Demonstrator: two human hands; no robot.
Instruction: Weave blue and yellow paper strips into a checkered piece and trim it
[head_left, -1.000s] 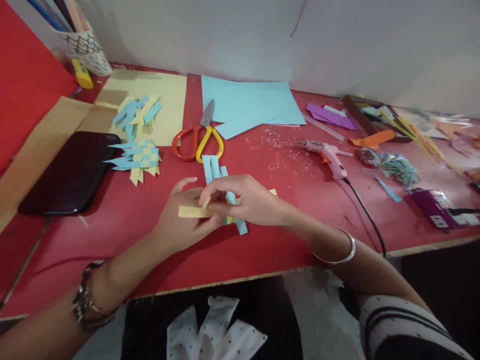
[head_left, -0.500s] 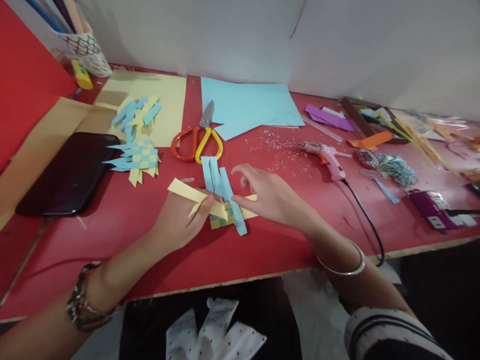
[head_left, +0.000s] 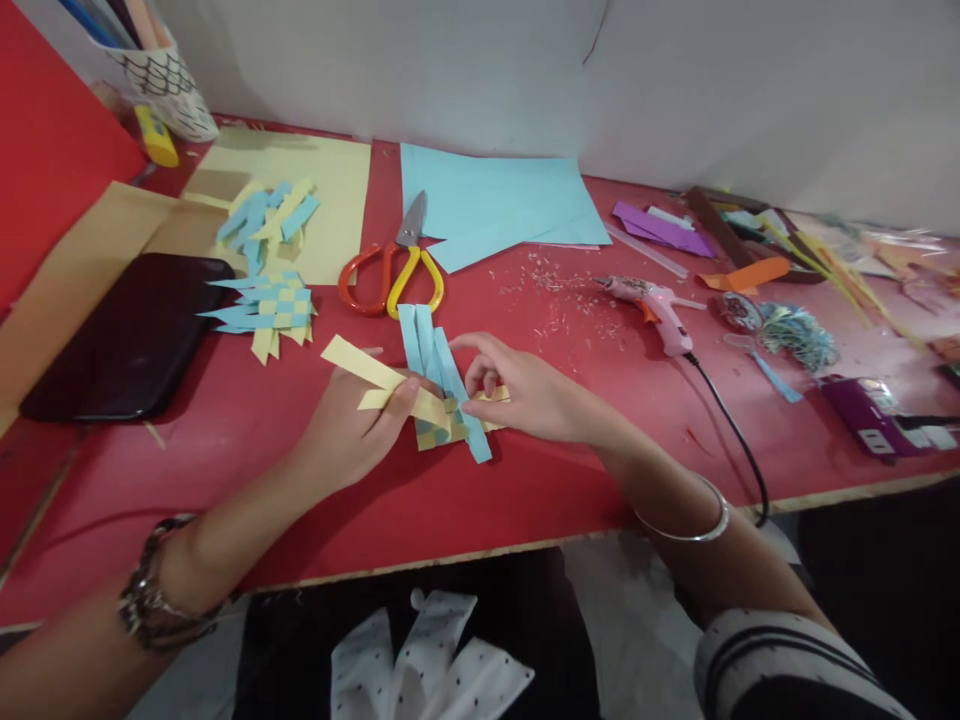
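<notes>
Lying between the left hand [head_left: 358,415], by which yellow paper [head_left: 352,358] is pinched, and the right hand [head_left: 531,395], its grip loosely parted, the weave [head_left: 426,438] seems partly done; blue ends [head_left: 409,325] are left unwoven.

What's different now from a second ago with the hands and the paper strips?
The right hand moved rightward, away from the left hand, and is now at the slanting blue strip; whether it grips that is unclear. The upper yellow strip, under the left thumb, now slants up leftward. The scissors and pink glue gun stayed put.
</notes>
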